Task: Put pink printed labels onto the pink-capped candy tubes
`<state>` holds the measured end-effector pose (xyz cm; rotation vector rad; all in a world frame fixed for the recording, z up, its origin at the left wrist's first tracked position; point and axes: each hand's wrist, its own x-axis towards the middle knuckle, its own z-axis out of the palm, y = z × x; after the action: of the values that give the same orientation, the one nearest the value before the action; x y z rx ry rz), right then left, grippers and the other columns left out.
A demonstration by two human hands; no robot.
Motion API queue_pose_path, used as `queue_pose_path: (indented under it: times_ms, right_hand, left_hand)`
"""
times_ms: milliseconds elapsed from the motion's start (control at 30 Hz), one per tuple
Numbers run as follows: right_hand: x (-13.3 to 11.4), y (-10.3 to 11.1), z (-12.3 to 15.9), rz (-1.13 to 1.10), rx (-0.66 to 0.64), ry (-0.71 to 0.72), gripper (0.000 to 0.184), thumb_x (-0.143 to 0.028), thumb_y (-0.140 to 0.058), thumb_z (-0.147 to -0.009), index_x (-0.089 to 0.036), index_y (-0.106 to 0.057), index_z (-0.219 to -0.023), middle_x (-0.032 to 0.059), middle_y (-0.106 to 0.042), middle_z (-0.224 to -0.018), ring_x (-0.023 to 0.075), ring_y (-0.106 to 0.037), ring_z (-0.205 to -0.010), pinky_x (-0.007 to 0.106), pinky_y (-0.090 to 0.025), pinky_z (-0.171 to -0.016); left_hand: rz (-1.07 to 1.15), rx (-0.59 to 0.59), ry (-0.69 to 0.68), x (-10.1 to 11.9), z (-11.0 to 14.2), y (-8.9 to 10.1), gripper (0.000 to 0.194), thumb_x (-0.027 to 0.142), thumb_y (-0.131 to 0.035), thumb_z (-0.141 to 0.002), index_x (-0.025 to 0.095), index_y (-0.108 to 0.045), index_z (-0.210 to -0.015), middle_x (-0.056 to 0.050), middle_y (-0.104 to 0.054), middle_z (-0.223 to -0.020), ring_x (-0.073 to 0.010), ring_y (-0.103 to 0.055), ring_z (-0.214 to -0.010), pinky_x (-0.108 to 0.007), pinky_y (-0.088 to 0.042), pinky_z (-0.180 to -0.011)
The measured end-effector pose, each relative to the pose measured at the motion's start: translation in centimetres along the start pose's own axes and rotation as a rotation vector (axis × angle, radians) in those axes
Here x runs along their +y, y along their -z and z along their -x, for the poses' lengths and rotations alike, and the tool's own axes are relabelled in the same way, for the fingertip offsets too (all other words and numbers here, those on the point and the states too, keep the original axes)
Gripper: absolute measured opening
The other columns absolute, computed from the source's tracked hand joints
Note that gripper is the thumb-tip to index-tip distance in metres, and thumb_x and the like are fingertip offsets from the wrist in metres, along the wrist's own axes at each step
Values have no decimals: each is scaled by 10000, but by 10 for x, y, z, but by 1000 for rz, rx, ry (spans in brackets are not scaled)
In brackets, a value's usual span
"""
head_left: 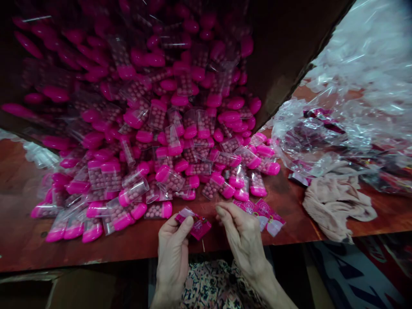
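The left hand [174,242] pinches a pink printed card [201,228] between thumb and fingers, over the bench [22,244]. Beside it, the right hand [243,234] has thumb and fingers nearly meeting, any grip unclear; beyond lie more cards [264,207] and heaped pink-capped bead containers [174,180].

before you: a reddish-brown, flat-topped table [296,225], its front edge crossing your view. at centre and left you see a loose heap of clear plastic containers with glossy pink caps and small pale-pink balls inside [174,141], the nearest lying directly on the tabletop, the rest reaching back into a dark brown cardboard box [286,64] whose open side faces you. between heap and front edge, right of centre, lie flat pink printed cards [272,216]. to your right: a crumpled beige cloth [336,204] near the edge; beyond it, crinkled transparent plastic bags [296,124]. far left: clear plastic pieces [40,154].
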<state>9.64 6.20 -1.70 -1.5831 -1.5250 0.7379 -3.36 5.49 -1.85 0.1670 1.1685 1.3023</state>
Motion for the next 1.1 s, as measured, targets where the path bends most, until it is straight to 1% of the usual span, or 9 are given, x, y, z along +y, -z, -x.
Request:
queue_pose_path:
  times_ms: [133, 333, 400, 500, 600, 667, 800, 1033, 1100]
  right_hand:
    - [12, -16, -20, 331, 162, -135, 315, -434, -534, -856, -159, -649, -754, 74, -606, -559, 199, -568, -529, 294, -365, -525]
    - [13, -35, -37, 297, 202, -209, 314, -464, -631, -762, -165, -617, -666, 39, -567, -490, 182, -556, -502, 278, -358, -509]
    - [8, -30, -35, 248, 173, -206, 328, -473, -635, -751, -168, -602, -636, 26, -587, -510, 164, -554, -495, 274, -385, -502]
    - [0, -14, -25, 3, 89, -222, 299, -464, -623, -764, -165, -632, -761, 23, -664, -637, 151, -606, -563, 268, -477, -534]
    - [-7, 1, -9, -498, -65, -406, 311, -401, -702, -706, -166, -625, -896, 17, -687, -721, 135, -633, -583, 265, -536, -554]
    - [-11, 6, 2, -662, -170, -518, 317, -374, -739, -672, -168, -619, -881, 8, -671, -709, 123, -629, -568, 240, -535, -523]
    - [-17, 5, 17, -686, -328, -557, 272, -381, -715, -706, -156, -613, -818, 13, -639, -712, 120, -623, -605, 203, -507, -503]
    - [-20, -3, 26, -475, -368, -423, 236, -392, -613, -792, -157, -590, -789, 14, -615, -700, 121, -570, -629, 232, -497, -592]
    - [-22, -2, 26, -465, -398, -430, 221, -375, -608, -790, -155, -587, -775, 4, -598, -679, 114, -556, -612, 223, -482, -581]
  left_hand:
    - [124, 59, 23, 8, -4, 2, 189, 161, -819, -558, 141, -700, -703, 4, -703, -682, -105, -638, -632, -266, -548, -706]
    - [254, 60, 94, 12, -6, -2, 137, 101, -785, -607, 149, -696, -699, 11, -699, -669, -93, -644, -621, -219, -556, -674]
    - [292, 92, 131, 14, -7, -4, 91, 60, -708, -693, 149, -694, -707, 0, -700, -677, -96, -646, -618, -219, -556, -640]
    - [337, 144, 164, 19, -8, -8, 204, 12, -563, -801, 143, -682, -702, -15, -698, -685, -101, -646, -615, -227, -551, -613]
    - [364, 191, 167, 22, -9, -12, 257, 2, -502, -836, 139, -669, -698, -12, -686, -676, -97, -638, -605, -225, -539, -606]
    - [367, 235, 172, 23, -10, -15, 253, 5, -495, -843, 137, -665, -710, -14, -685, -687, -98, -636, -615, -228, -532, -625]
    - [367, 236, 186, 20, -10, -18, 247, 22, -484, -854, 135, -664, -729, -27, -693, -723, -109, -641, -649, -246, -522, -674]
    - [333, 69, 160, 13, -6, -18, 30, 144, -668, -755, 151, -676, -728, -6, -680, -691, -114, -619, -623, -239, -498, -661]
    - [282, 47, 104, 11, -6, -17, 59, 177, -733, -693, 160, -688, -728, 8, -685, -680, -96, -610, -599, -212, -490, -656]
